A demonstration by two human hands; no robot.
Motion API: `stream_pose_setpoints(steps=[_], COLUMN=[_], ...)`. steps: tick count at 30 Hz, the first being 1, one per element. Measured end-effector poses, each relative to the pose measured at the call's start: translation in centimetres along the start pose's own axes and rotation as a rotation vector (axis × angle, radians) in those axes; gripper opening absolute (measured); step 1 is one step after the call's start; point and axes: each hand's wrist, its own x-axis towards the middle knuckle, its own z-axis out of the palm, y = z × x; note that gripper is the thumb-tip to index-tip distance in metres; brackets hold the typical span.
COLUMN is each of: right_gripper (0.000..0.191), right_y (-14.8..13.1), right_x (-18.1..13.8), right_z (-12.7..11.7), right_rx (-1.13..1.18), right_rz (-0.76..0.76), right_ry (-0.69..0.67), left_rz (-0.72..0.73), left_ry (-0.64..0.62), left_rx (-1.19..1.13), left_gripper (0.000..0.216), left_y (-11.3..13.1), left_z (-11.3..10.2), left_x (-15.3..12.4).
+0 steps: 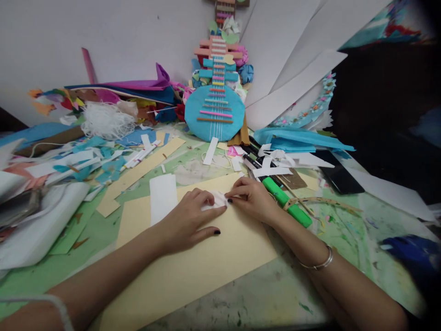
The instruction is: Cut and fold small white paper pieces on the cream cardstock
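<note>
A small, crumpled piece of white paper (219, 198) lies on a large cream sheet of paper (206, 266). My left hand (191, 214) rests over its left side, fingertips on the paper and thumb stretched out apart on the cream sheet. Pinched at the right edge of the white piece is my right hand (253, 197), with thumb and forefinger closed together. A white paper rectangle (163, 197) lies just beyond my left hand, partly on the cream sheet. What is under my curled left fingers is partly hidden.
A blue paper stringed instrument (215, 112) leans against the wall at the back. A green box-shaped object (287, 202), pens (253, 162) and a black phone (339, 172) lie to the right. White string (107, 120), markers (139, 156) and paper scraps crowd the left.
</note>
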Motion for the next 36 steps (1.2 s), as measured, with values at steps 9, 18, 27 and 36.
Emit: stream_pose_setpoints(steps=[9,18,27,36], right_gripper=[0.019,0.019,0.018,0.015], right_y=[0.0,-0.4,-0.6,-0.4], right_x=[0.0,0.1,-0.3,-0.2], right_z=[0.2,-0.5,-1.2,-0.7], right_rx=[0.025,0.035,0.000,-0.027], right_rz=[0.047,0.109,-0.109,-0.085], right_ry=[0.003,0.108,-0.116,-0.140], left_rz=[0.008,0.007,-0.054,0.083], left_ry=[0.007,0.182,0.112,0.164], left_rx=[-0.021,-0.106,-0.050,0.170], left_gripper=[0.043,0.033,0.008,0.015], left_y=[-0.1,-0.3,-2.5,-2.3], left_z=[-0.1,-1.4,-3.6,-2.4], left_x=[-0.1,-1.2,-2.7,-2.6])
